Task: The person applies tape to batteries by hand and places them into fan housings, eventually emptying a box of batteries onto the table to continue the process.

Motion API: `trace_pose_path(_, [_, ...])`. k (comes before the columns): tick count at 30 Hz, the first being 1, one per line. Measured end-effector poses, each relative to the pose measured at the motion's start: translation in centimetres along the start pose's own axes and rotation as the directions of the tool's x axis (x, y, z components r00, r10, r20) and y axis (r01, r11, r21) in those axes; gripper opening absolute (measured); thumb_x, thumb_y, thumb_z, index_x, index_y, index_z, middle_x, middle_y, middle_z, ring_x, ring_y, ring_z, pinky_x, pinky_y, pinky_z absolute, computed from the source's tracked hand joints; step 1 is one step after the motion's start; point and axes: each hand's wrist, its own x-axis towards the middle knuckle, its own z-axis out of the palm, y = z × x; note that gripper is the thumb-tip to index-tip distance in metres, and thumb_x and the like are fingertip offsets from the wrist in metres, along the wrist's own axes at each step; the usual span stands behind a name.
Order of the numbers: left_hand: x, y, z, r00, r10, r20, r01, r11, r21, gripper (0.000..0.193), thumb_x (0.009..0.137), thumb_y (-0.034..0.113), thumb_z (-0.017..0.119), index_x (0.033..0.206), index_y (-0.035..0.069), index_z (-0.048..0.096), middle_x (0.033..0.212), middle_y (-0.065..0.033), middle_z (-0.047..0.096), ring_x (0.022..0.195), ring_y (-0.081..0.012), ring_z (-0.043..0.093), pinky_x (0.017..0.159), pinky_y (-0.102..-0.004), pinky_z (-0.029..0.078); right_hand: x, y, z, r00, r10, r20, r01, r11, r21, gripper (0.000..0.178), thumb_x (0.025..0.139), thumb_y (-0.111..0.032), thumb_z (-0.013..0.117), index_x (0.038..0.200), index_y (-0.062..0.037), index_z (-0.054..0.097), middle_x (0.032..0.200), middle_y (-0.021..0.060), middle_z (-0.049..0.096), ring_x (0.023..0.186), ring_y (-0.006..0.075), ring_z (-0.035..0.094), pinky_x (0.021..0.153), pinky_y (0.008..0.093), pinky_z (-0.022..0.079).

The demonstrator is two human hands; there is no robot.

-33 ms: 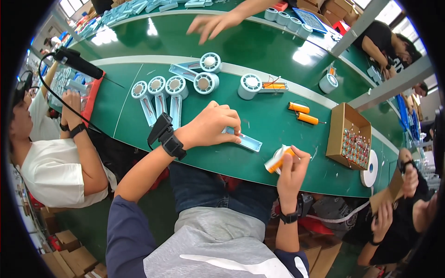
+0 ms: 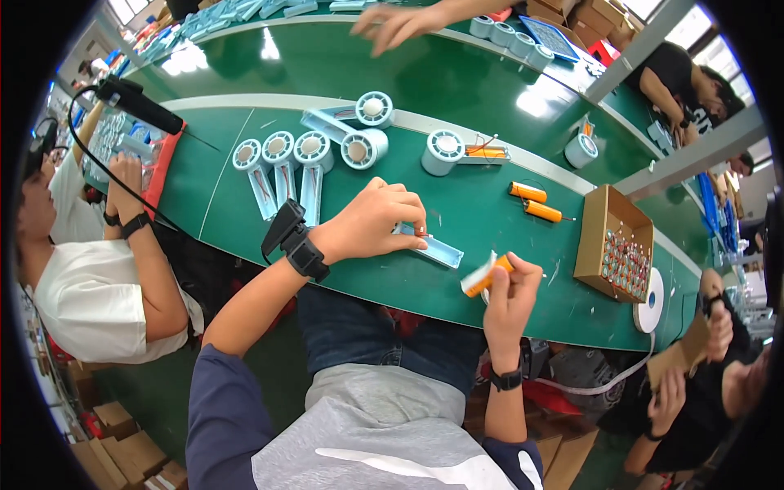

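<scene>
My left hand (image 2: 371, 224) rests on the green table (image 2: 392, 278). Its fingertips pinch one end of a light blue fan handle shell (image 2: 439, 250) that lies flat there. The wrist carries a black band with a black device. My right hand (image 2: 513, 292) is raised just off the table's near edge and grips an orange cylindrical battery (image 2: 496, 271) with a white strip (image 2: 475, 280) against it. The two hands are about a hand's width apart.
Several light blue fan shells (image 2: 282, 163) lie at the back left, and two orange batteries (image 2: 535, 202) to the right. A cardboard box of small parts (image 2: 616, 245) and a white tape roll (image 2: 651, 302) sit far right. A person's hand (image 2: 396, 24) reaches across the table; another person sits at left.
</scene>
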Motion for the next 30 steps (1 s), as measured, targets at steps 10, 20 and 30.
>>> trace_pose_path(10, [-2.1, -1.3, 2.5, 0.939, 0.003, -0.343, -0.064, 0.984, -0.167, 0.014, 0.085, 0.021, 0.078, 0.088, 0.013, 0.066, 0.088, 0.0038, 0.066, 0.086, -0.0175, 0.062, 0.086, -0.0348, 0.042, 3.4, 2.1, 3.7, 0.756, -0.535, 0.377, 0.649, 0.688, -0.324, 0.032, 0.090, -0.004, 0.072, 0.117, -0.0027, 0.056, 0.096, 0.0152, 0.066, 0.080, 0.0270, 0.064, 0.070, 0.0358, 0.052])
trace_pose_path(20, [-2.4, -1.8, 3.6, 0.897, -0.102, -0.430, -0.036, 0.953, -0.300, 0.012, 0.088, 0.018, 0.073, 0.088, 0.010, 0.064, 0.083, -0.0017, 0.065, 0.084, -0.0210, 0.062, 0.085, -0.0359, 0.043, 5.8, -2.6, 6.1, 0.473, -0.335, 0.815, 0.877, 0.268, -0.399, 0.031, 0.081, -0.021, 0.077, 0.109, -0.0109, 0.070, 0.104, 0.0070, 0.066, 0.100, 0.0281, 0.060, 0.089, 0.0438, 0.045])
trace_pose_path(30, [-1.8, -1.3, 3.8, 0.876, -0.133, -0.464, -0.016, 0.953, -0.303, 0.011, 0.088, 0.017, 0.071, 0.088, 0.009, 0.064, 0.084, -0.0041, 0.065, 0.083, -0.0233, 0.062, 0.083, -0.0366, 0.043, 8.5, -3.2, 5.6, 0.434, -0.052, 0.899, 0.834, 0.400, -0.379, 0.033, 0.083, -0.025, 0.076, 0.113, -0.0114, 0.069, 0.106, 0.0082, 0.064, 0.105, 0.0307, 0.059, 0.096, 0.0435, 0.044])
